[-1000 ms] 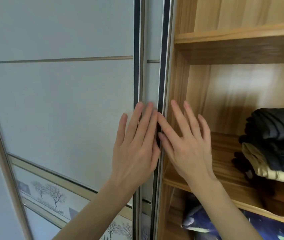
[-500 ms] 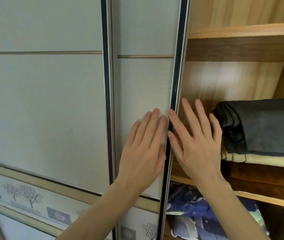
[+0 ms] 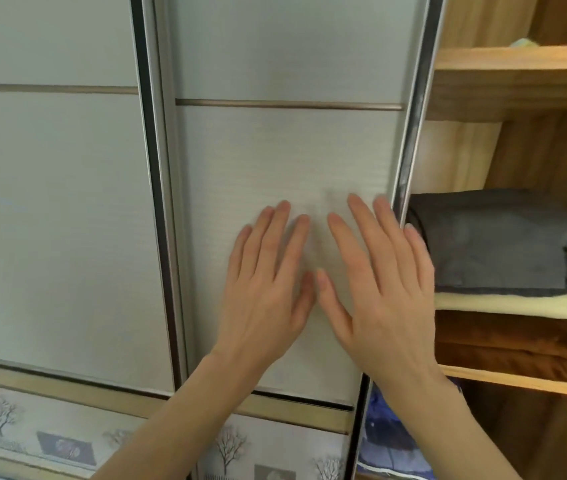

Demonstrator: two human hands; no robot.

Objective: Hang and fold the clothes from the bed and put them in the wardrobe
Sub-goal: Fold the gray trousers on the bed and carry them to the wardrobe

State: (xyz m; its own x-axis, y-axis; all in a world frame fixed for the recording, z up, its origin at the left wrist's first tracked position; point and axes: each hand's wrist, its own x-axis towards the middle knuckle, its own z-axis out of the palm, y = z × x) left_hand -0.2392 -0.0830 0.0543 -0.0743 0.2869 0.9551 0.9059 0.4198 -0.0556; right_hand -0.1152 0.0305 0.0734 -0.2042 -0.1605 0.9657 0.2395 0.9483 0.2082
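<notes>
A pale grey sliding wardrobe door [image 3: 285, 161] with a dark metal edge stands in the middle of the view. My left hand [image 3: 268, 292] and my right hand [image 3: 382, 292] lie flat on its panel side by side, fingers straight and spread. To the right the wardrobe is uncovered. A folded grey garment [image 3: 496, 244] lies on a cream one [image 3: 510, 304] and a brown one [image 3: 517, 341] on a wooden shelf [image 3: 531, 381].
A second sliding door [image 3: 53, 202] covers the left side, overlapping behind the first. Both doors carry a tree-print band [image 3: 33, 431] low down. An upper wooden shelf [image 3: 517, 67] holds something pale green. Blue patterned fabric [image 3: 389, 441] sits under the lower shelf.
The sliding door has travelled to the right, covering more of the shelves. Both hands moved from its dark edge onto the flat panel.
</notes>
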